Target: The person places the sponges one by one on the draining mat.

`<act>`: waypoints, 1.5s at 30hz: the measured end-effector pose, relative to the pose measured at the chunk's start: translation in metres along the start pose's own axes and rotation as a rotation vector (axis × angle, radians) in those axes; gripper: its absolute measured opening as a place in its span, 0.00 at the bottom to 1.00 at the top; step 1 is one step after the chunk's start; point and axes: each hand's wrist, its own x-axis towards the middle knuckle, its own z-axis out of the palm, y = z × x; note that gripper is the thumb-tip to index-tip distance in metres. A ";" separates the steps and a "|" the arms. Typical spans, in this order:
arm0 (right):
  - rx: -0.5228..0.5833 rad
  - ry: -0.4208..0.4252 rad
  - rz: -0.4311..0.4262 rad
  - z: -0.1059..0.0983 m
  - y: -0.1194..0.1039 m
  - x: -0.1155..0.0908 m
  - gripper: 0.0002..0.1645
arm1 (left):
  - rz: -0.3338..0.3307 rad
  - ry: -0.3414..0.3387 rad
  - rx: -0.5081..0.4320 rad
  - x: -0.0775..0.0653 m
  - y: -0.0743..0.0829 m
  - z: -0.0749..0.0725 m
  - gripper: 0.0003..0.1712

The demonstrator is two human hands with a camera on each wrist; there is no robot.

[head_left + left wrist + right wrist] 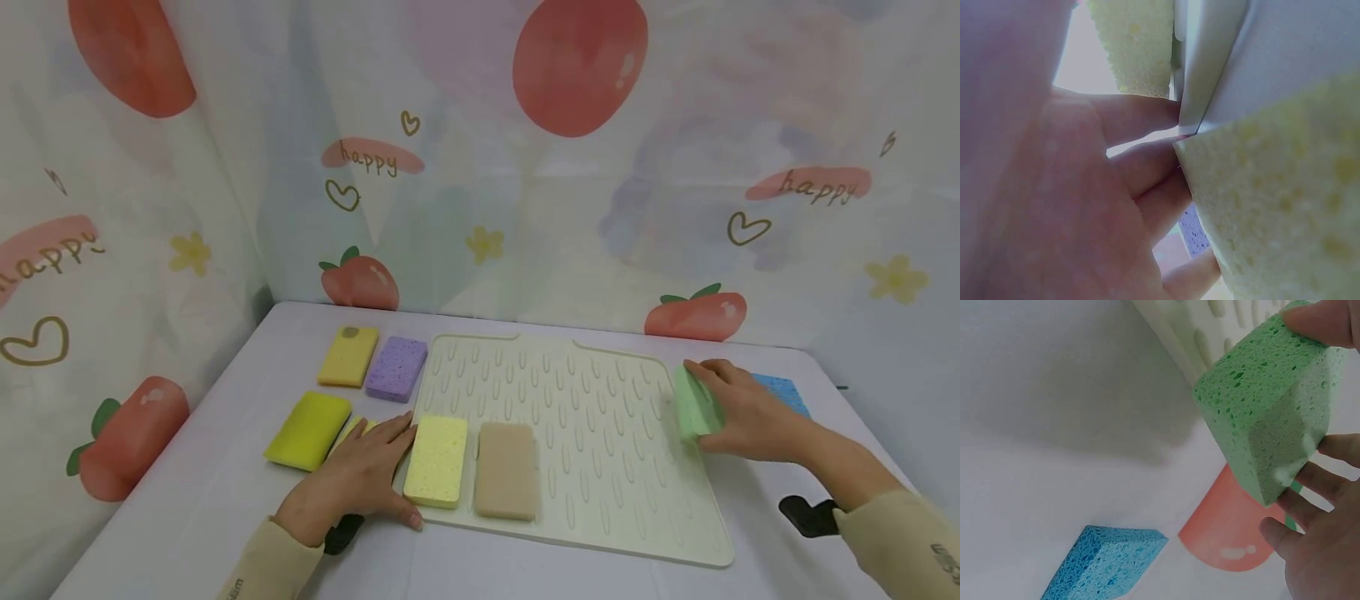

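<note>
In the head view my right hand [761, 417] pinches a green sponge [693, 408] between thumb and fingers, tilted at the right edge of a cream ridged mat [615, 500]. The right wrist view shows the green sponge [1254, 394] raised above the white cloth. My left hand [352, 475], fingers spread and fairly straight, rests at the mat's left edge. Its fingers touch the mat rim in the left wrist view. A yellow sponge [354, 427] lies partly hidden beneath that hand. On the mat, beside the thumb, lies a pale yellow sponge [437, 462], and right of it a beige sponge [506, 471].
Left of the mat lie a bright yellow sponge [309, 431], a yellow sponge with a dark spot [348, 358] and a purple sponge [396, 368]. A blue sponge [782, 394] lies behind my right hand. A printed curtain [480, 192] stands behind the table.
</note>
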 end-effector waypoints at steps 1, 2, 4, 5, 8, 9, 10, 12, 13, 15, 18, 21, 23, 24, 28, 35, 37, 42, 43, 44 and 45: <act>-0.008 0.007 -0.007 0.001 -0.004 -0.001 0.60 | -0.002 -0.001 0.001 0.000 0.000 0.000 0.74; -0.016 0.014 -0.016 0.002 -0.008 -0.003 0.60 | -0.004 -0.003 0.003 0.000 0.000 0.000 0.74; -0.041 0.020 -0.023 0.005 -0.014 -0.004 0.60 | -0.010 -0.007 0.004 0.000 -0.001 0.000 0.74; -0.048 0.022 -0.030 0.006 -0.017 -0.005 0.60 | -0.014 -0.008 0.003 0.001 -0.001 0.000 0.74; -0.060 0.018 -0.047 0.008 -0.025 -0.006 0.60 | -0.020 -0.012 0.001 0.001 0.000 -0.001 0.74; -0.061 0.015 -0.052 0.008 -0.028 -0.007 0.60 | -0.021 -0.013 0.000 0.001 0.000 -0.001 0.74; -0.063 0.015 -0.061 0.008 -0.031 -0.008 0.61 | -0.020 -0.013 0.000 0.001 0.000 -0.001 0.74; -0.060 0.017 -0.075 0.009 -0.037 -0.009 0.60 | -0.018 -0.011 -0.001 0.002 -0.001 -0.001 0.74; -0.061 0.018 -0.081 0.009 -0.040 -0.009 0.60 | -0.017 -0.009 -0.001 0.002 -0.001 -0.001 0.74; -0.057 0.020 -0.101 0.010 -0.046 -0.010 0.60 | -0.014 -0.006 -0.004 0.003 -0.001 -0.001 0.74; -0.057 0.020 -0.127 0.013 -0.054 -0.010 0.61 | -0.015 -0.004 -0.011 0.002 -0.001 -0.001 0.74; -0.060 0.026 -0.159 0.017 -0.062 -0.011 0.60 | -0.016 -0.007 -0.009 0.002 -0.001 -0.001 0.74; -0.061 0.031 -0.180 0.020 -0.068 -0.011 0.59 | -0.015 -0.005 -0.003 0.002 -0.001 -0.001 0.74; -0.066 0.035 -0.187 0.021 -0.071 -0.011 0.59 | -0.014 -0.005 0.001 0.002 -0.001 -0.001 0.74; -0.073 0.035 -0.209 0.027 -0.081 -0.009 0.59 | -0.012 0.001 0.011 0.002 0.000 -0.001 0.74; -0.084 0.018 -0.245 0.035 -0.096 -0.007 0.60 | -0.008 0.003 0.015 0.001 0.000 -0.001 0.74; -0.084 0.026 -0.264 0.037 -0.100 -0.007 0.60 | -0.006 0.004 0.014 0.001 0.000 0.000 0.74; -0.083 0.051 -0.323 0.040 -0.110 -0.005 0.59 | -0.002 0.007 0.016 0.000 0.001 0.000 0.74; -0.082 0.048 -0.328 0.040 -0.112 -0.005 0.59 | -0.003 0.006 0.018 0.000 0.001 0.000 0.74; -0.081 0.045 -0.333 0.041 -0.114 -0.004 0.59 | -0.005 0.006 0.019 0.000 0.001 0.000 0.74; -0.081 0.039 -0.335 0.041 -0.116 -0.004 0.60 | -0.004 0.005 0.019 0.000 0.001 0.000 0.74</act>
